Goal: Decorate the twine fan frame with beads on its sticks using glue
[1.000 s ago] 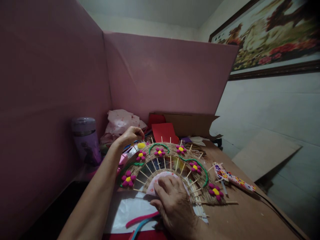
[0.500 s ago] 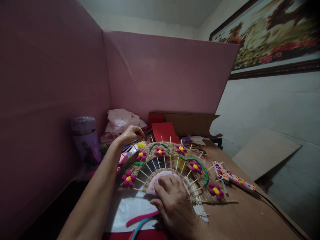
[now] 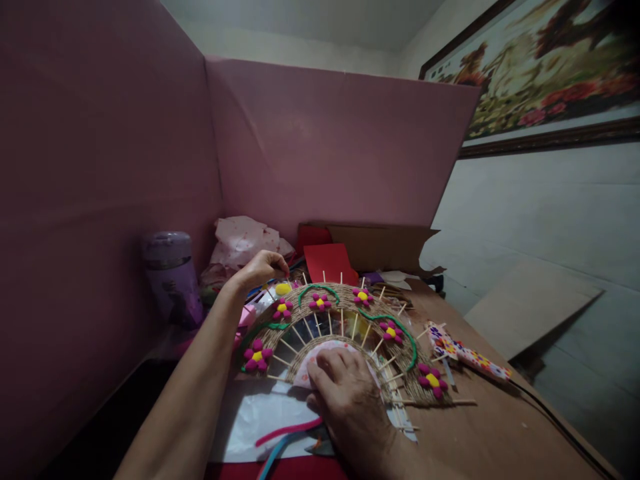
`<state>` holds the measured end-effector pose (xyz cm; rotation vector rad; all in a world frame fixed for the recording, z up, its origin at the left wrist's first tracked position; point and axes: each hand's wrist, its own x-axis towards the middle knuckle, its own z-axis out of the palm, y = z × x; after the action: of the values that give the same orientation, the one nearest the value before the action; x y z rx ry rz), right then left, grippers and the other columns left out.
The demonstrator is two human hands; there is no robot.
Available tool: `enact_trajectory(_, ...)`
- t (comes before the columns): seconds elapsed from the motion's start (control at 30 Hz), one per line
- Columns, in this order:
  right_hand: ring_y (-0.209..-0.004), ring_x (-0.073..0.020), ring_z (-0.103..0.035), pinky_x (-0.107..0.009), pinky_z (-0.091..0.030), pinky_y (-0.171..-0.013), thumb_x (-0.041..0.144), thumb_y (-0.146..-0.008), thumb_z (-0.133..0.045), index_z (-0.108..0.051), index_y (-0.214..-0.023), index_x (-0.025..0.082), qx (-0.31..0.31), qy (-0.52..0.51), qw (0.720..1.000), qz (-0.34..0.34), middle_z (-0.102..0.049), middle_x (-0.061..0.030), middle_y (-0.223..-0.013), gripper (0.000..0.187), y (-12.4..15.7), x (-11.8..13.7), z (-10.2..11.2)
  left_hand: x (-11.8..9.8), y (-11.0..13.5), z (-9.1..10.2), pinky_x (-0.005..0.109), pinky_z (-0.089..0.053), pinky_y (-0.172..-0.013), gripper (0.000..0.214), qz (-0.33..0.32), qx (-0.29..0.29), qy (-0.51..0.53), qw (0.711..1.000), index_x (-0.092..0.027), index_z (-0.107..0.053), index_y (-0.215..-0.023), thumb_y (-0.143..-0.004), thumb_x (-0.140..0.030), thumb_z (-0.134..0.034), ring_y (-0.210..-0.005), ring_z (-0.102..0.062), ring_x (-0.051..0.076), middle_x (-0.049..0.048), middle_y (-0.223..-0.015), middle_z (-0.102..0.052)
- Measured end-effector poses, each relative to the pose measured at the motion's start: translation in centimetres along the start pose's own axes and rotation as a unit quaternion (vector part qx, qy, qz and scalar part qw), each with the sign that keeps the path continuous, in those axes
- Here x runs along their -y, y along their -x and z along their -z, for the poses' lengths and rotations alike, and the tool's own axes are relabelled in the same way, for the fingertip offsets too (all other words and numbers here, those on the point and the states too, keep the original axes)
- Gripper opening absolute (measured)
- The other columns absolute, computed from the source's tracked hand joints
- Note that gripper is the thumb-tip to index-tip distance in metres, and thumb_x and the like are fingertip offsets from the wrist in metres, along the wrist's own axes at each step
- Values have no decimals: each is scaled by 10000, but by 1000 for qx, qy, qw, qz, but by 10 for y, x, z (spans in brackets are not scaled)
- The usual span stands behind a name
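Observation:
A half-round fan of twine woven over wooden sticks (image 3: 345,320) lies on the table, decorated with pink-and-yellow flowers (image 3: 320,303) and green curved strips. My right hand (image 3: 345,393) rests flat on its pale pink centre piece, fingers spread. My left hand (image 3: 260,268) reaches over the fan's far left rim with fingers pinched together, next to a yellow ball (image 3: 283,289); what they hold is too small to name.
A purple bottle (image 3: 173,277) stands at the left by the pink partition (image 3: 325,147). Crumpled paper, red card (image 3: 327,262) and a cardboard piece lie behind. A patterned stick piece (image 3: 467,357) lies right; pink and blue strips (image 3: 287,433) lie on white paper.
My right hand has slid slightly toward me on the centre piece. The left hand stays pinched at the fan's far rim.

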<state>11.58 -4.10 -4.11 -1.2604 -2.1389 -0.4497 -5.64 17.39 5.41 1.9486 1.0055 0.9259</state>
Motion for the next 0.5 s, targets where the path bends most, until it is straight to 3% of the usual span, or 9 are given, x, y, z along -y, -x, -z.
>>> enact_trajectory(0.5, -857, -238, -498, -394, -425, -748, 184, -799, -548, -593, -977, 161, -15, 40, 999, 16, -571, -95, -938, 185, -2, 0, -3, -2, 1, -2, 167, -380, -498, 125, 25, -6, 12, 1000, -120, -622, -558, -507, -14, -579, -469, -496, 60, -35, -492, -585)
